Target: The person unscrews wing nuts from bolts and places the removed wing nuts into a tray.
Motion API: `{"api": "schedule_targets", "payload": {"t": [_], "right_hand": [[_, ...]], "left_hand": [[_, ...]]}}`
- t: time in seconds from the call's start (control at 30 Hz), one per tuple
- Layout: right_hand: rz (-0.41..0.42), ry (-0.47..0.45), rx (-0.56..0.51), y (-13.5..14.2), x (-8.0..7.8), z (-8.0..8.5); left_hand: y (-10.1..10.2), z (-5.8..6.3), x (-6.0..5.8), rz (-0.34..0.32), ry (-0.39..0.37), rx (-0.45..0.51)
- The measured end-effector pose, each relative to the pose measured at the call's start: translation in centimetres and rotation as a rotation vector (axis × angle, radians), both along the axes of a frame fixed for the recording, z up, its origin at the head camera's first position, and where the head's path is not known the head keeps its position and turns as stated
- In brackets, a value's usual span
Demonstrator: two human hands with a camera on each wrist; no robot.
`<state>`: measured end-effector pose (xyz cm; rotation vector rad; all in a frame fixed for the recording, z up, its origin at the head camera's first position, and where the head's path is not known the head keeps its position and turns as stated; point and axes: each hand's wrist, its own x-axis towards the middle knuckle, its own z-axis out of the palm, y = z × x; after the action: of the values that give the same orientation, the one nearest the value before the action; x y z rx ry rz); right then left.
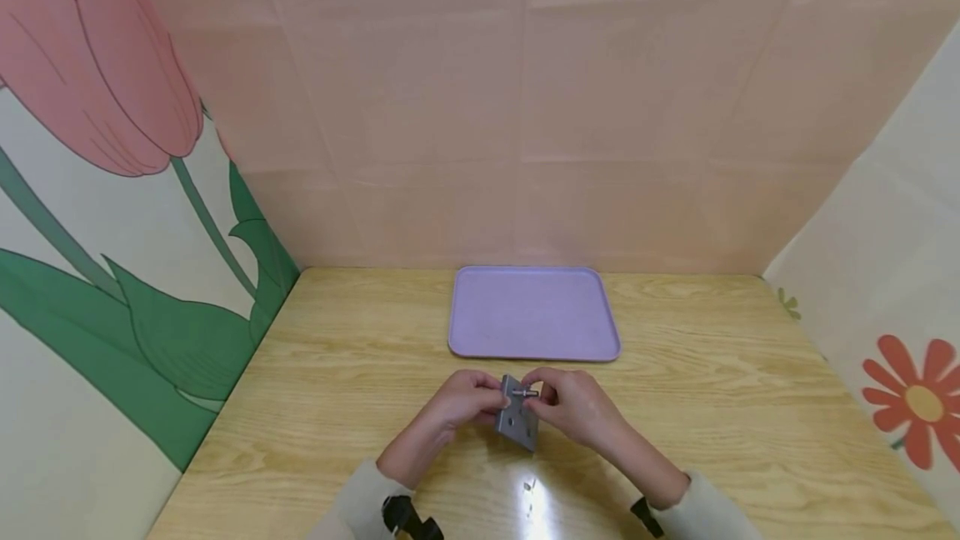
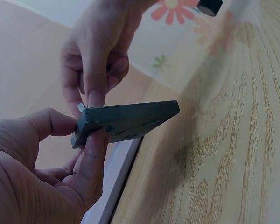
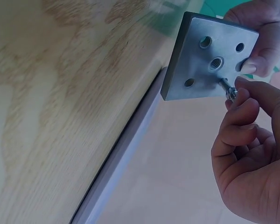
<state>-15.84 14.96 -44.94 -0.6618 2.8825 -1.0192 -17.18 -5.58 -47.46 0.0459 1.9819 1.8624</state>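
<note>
A square grey metal plate (image 1: 519,432) with several round holes is held up over the table between the two hands. My left hand (image 1: 467,400) grips one edge of it, thumb on one face and fingers on the other. In the right wrist view the middle hole of the plate (image 3: 201,58) shows a thread. My right hand (image 1: 576,405) pinches a small silver screw (image 3: 228,88) between thumb and fingertips. The screw's tip meets the plate's face near one corner; that corner's hole is hidden behind it.
A lilac tray (image 1: 534,313) lies at the back of the wood-grain table (image 1: 360,357), beyond the hands. Near the front, a small dark piece (image 1: 528,487) shows beside a bright reflection. A pink backdrop (image 1: 517,107) stands behind the table, with flower-printed sheets at the sides.
</note>
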Motion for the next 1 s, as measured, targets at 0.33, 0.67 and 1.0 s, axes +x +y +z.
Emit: {"api": "schedule_targets", "payload": {"t": [0.33, 0.67, 1.0], "right_hand": [[-0.045, -0.008, -0.064, -0.01, 0.0, 0.19], [-0.172, -0.342, -0.165, 0.48, -0.59, -0.01], [-0.115, -0.434, -0.185, 0.51, -0.7, -0.53]], "left_hand": [[0.04, 0.2, 0.12, -0.003, -0.002, -0.008], [0.14, 0.61, 0.37, -0.004, 0.007, -0.019], [0.22, 0.42, 0.26, 0.001, -0.001, -0.032]]}}
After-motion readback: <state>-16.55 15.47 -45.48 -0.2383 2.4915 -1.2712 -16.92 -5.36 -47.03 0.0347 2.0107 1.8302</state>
